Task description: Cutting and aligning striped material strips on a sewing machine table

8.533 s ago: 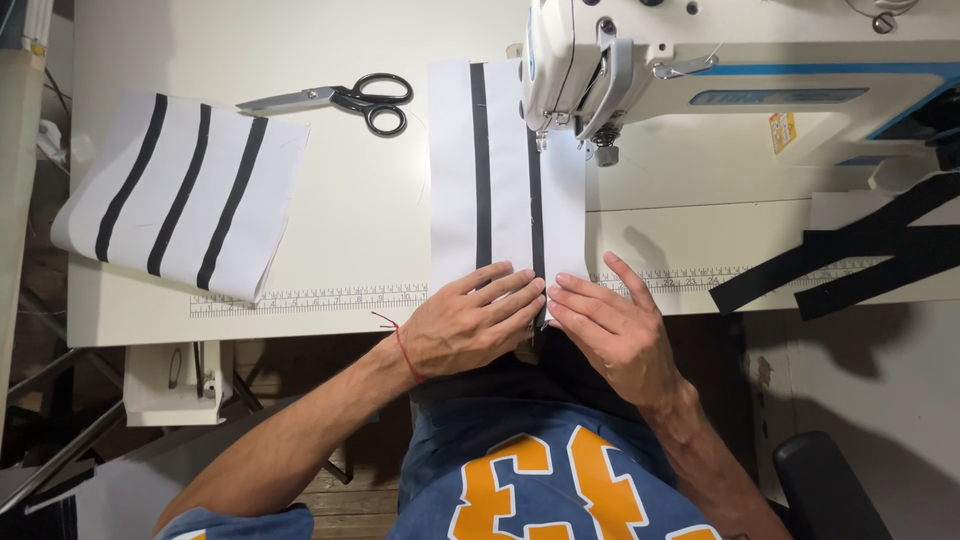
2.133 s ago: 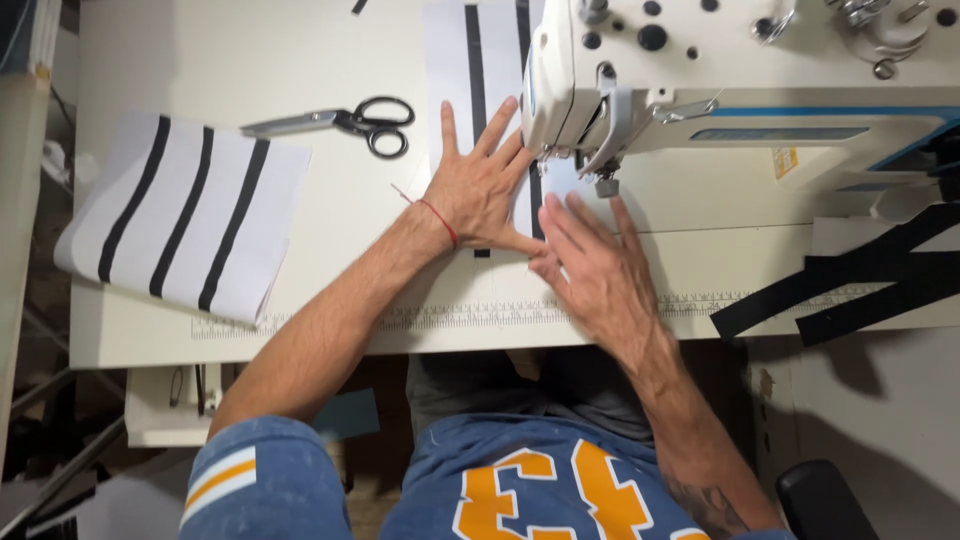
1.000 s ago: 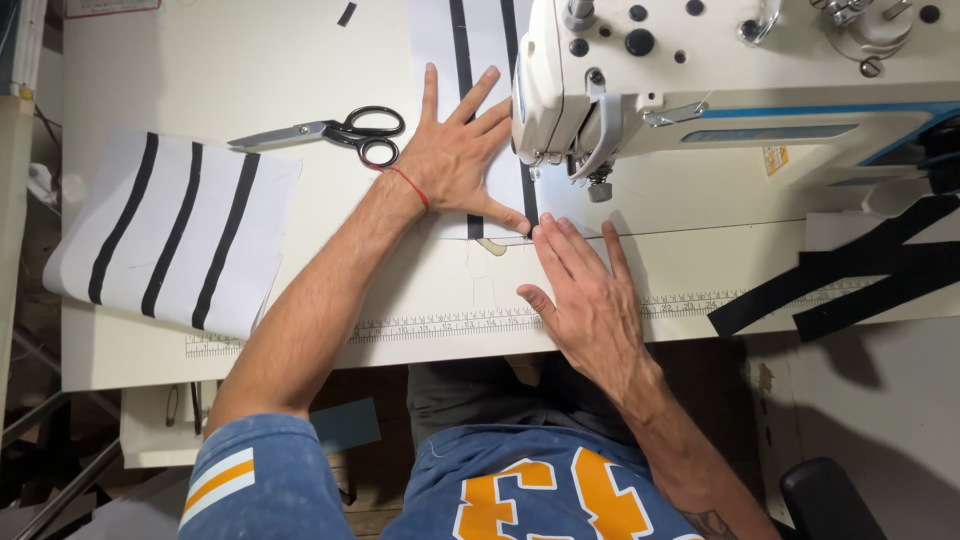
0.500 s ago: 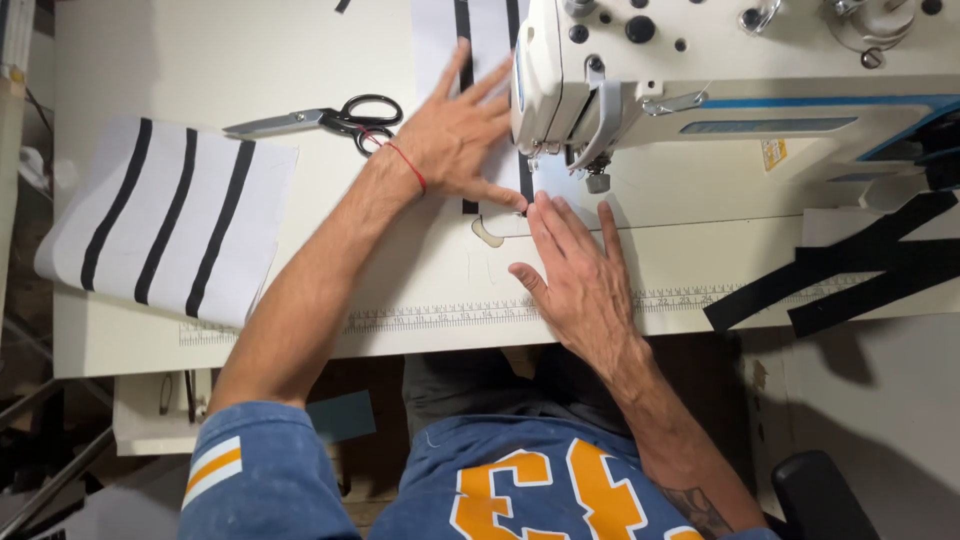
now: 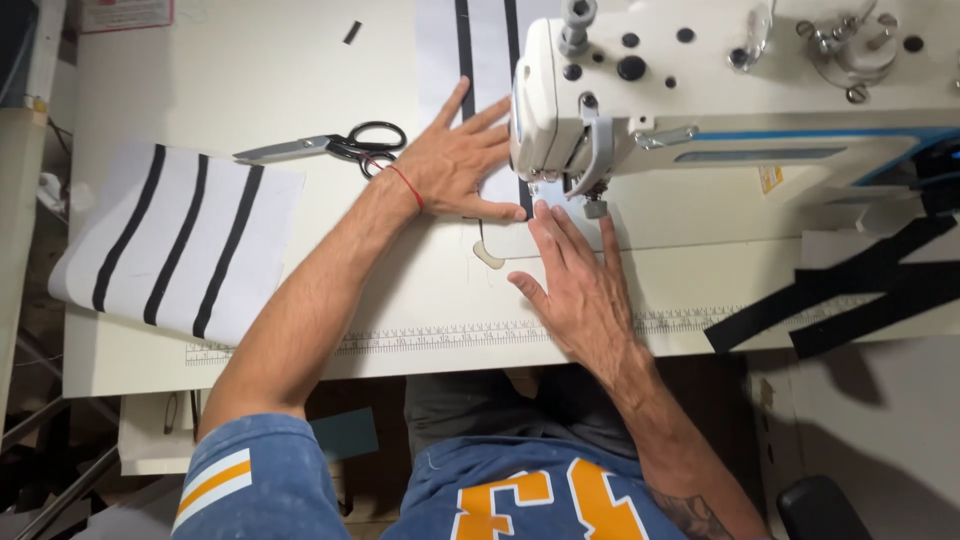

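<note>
A white fabric strip with two black stripes (image 5: 470, 45) lies on the table and runs under the head of a white sewing machine (image 5: 720, 90). My left hand (image 5: 455, 160) lies flat on the strip just left of the needle area, fingers spread. My right hand (image 5: 580, 285) rests flat on the table in front of the presser foot (image 5: 592, 205), fingertips at the fabric's near end. Neither hand grips anything.
Black-handled scissors (image 5: 325, 147) lie just left of my left hand. A stack of white pieces with black stripes (image 5: 175, 240) sits at the table's left. Black straps (image 5: 850, 290) hang over the right front edge. A ruler strip (image 5: 420, 340) runs along the table's front.
The striped strip has travelled away from me under the machine; both hands followed it forward, from the front edge to the needle area. My left hand slid further back along the strip.
</note>
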